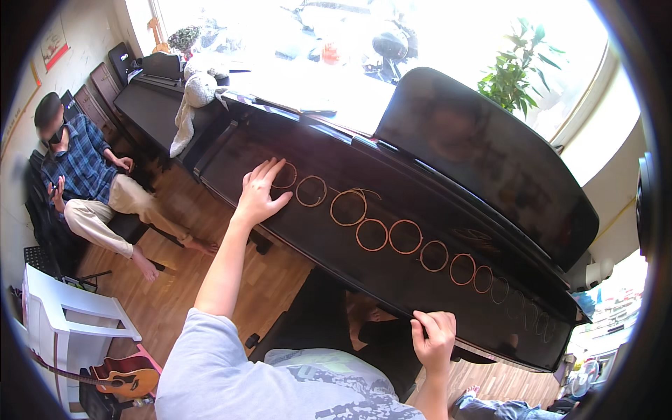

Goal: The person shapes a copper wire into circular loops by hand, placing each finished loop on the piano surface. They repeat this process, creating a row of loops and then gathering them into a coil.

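A row of coiled metal strings lies along the black lid of a piano (329, 255). Toward the left the coils are copper-coloured, like the coil with a loose end (348, 222); thinner, silvery ones such as this faint coil (500, 301) lie at the right. My left hand (259, 192) rests on the lid with its fingers stretched out, the fingertips at the leftmost coil (295, 175) and partly covering it. By the lid's front edge is my right hand (435, 334), its fingers curled closed. Whether anything is inside them is hidden.
A raised glossy black panel (490, 168) stands behind the coils. On the left a person in a plaid shirt (87, 157) sits on a chair. An acoustic guitar (126, 379) leans by a white piece of furniture (84, 308). A plush toy (199, 91) sits at the far left.
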{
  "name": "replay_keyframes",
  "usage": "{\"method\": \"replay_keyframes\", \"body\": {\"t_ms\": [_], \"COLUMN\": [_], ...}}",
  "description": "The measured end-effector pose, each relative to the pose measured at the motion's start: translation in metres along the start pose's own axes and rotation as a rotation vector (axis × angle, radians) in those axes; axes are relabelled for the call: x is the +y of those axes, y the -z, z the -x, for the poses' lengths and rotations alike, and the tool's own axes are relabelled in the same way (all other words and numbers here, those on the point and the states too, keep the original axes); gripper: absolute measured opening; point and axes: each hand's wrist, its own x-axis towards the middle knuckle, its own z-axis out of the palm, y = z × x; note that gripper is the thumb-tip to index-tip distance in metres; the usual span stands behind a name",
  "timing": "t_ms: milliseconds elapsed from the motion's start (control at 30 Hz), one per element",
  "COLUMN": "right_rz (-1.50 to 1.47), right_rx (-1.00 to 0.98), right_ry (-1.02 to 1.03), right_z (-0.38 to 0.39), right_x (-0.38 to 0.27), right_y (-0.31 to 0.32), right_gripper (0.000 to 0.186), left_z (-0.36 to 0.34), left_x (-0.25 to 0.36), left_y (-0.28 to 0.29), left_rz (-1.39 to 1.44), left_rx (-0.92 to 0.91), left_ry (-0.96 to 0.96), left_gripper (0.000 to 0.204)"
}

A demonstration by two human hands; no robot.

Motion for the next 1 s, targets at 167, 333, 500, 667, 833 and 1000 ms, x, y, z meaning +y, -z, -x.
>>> {"method": "replay_keyframes", "body": {"t_ms": [167,333,500,667,833,1000], "right_rz": [-0.126,-0.195,-0.195,-0.156,-0.154,-0.172], "right_rx": [-0.031,-0.089,-0.128,-0.121,-0.077,-0.022], "right_ry": [0.068,0.062,0.08,0.062,0.026,-0.016], "right_z": [-0.018,-0.026,-0.03,-0.025,-0.008,0.002], "right_x": [-0.007,-0.018,-0.023,-0.019,-0.01,-0.003], "right_y": [-0.025,-0.046,-0.055,-0.048,-0.044,-0.041], "right_gripper": [0.012,0.01,0.009,0.01,0.009,0.008], "left_z": [-0.002,-0.005,-0.012,-0.009,-0.005,-0.008], "left_x": [-0.003,-0.009,0.026,0.057,0.052,0.076], "left_y": [-0.002,-0.012,-0.026,-0.037,-0.035,-0.029], "left_rz": [0.063,0.146,0.175,-0.089,-0.05,0.012], "left_rx": [0.052,0.077,0.131,-0.112,-0.134,-0.139], "left_ry": [0.014,0.08,-0.025,-0.125,-0.142,-0.276], "left_gripper": [0.057,0.04,0.046,0.054,0.073,0.081]}}
